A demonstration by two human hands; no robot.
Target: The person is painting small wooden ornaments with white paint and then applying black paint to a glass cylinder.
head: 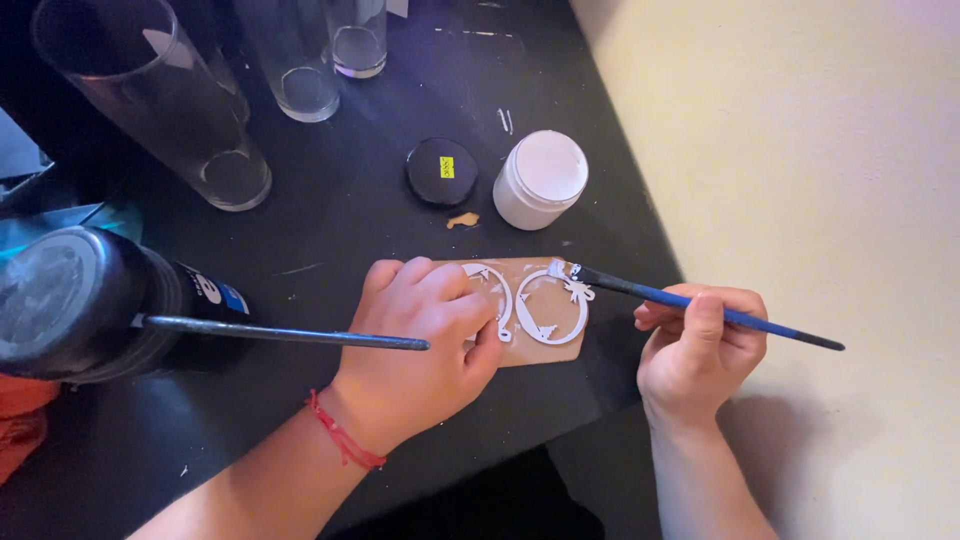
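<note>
I am pinching a blue paintbrush (700, 305) in my right hand (700, 350), its long axis running leftward to the white-tipped bristles touching the ring-shaped cutout (552, 305), while my left hand (420, 340) is pressing down the wooden piece (530, 345) just beside it.

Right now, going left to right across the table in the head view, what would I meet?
Black bottle → tall glass → left hand → black lid → white jar → right hand.
</note>
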